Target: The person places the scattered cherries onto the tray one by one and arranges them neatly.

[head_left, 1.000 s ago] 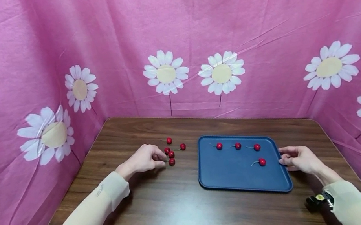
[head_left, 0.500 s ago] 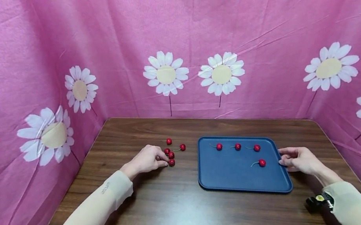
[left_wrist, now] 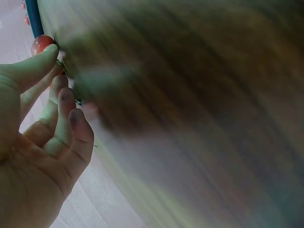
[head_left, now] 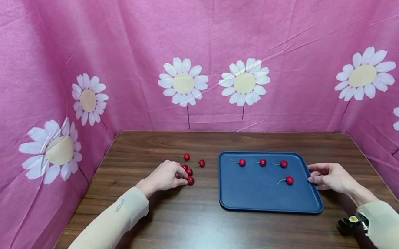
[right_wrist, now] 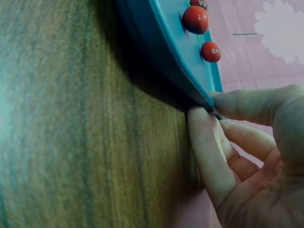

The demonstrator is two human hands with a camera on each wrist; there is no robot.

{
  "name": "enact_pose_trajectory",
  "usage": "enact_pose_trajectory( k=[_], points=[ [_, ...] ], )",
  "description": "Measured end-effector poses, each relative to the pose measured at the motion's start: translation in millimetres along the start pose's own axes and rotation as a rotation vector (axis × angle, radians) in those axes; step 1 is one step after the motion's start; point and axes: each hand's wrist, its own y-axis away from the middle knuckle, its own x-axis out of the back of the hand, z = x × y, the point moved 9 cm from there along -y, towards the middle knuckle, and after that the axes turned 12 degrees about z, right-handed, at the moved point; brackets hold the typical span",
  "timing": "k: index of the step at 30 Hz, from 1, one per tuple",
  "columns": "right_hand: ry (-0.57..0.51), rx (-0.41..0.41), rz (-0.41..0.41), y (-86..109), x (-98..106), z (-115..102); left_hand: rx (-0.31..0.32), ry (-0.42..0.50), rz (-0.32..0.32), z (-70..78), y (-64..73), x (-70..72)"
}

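At the left of the tray, my left hand (head_left: 166, 176) pinches the nearest red cherry (head_left: 191, 180) of a loose group, thumb and index finger at its stem side. The left wrist view shows this cherry (left_wrist: 42, 43) right at the thumb tip, the other fingers loosely bent. Several more cherries lie just behind, among them one with a long stem (head_left: 202, 163) and one farthest back (head_left: 187, 156). My right hand (head_left: 332, 176) grips the right rim of a blue tray (head_left: 255, 196). In the right wrist view its thumb is over the rim, with fingers below.
On the tray, three cherries form a row along the far side, the middle one (head_left: 263, 162) included. Another cherry (head_left: 290, 180) lies in front of the row's right end. The brown wooden table (head_left: 187, 241) meets a pink flowered curtain (head_left: 277, 19) behind and at both sides.
My left hand has moved slightly right, and its thumb and index finger have come together at the nearest cherry, which has shifted very slightly. My right hand and the tray stay in place.
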Motion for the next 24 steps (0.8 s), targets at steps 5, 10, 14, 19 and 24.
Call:
enact_pose_trajectory(
  k=[5,10,14,19,24],
  points=[
    [-0.003,-0.001,-0.003,0.0,-0.2,0.5,0.018,-0.068,-0.01,4.2,-1.2,-0.8],
    [0.002,0.001,-0.001,-0.9,0.5,1.9,0.011,-0.071,-0.014,7.5,-1.0,0.1],
    [0.008,-0.005,0.002,-1.2,1.0,3.0,0.017,-0.065,-0.014,9.2,-0.6,2.7],
    [0.02,-0.017,0.012,-1.3,1.3,3.0,0.018,-0.064,0.013,11.5,-2.7,5.2],
    [0.028,-0.021,0.023,-0.6,1.2,2.2,-0.003,-0.048,0.05,19.6,-7.4,6.9]
  ],
)
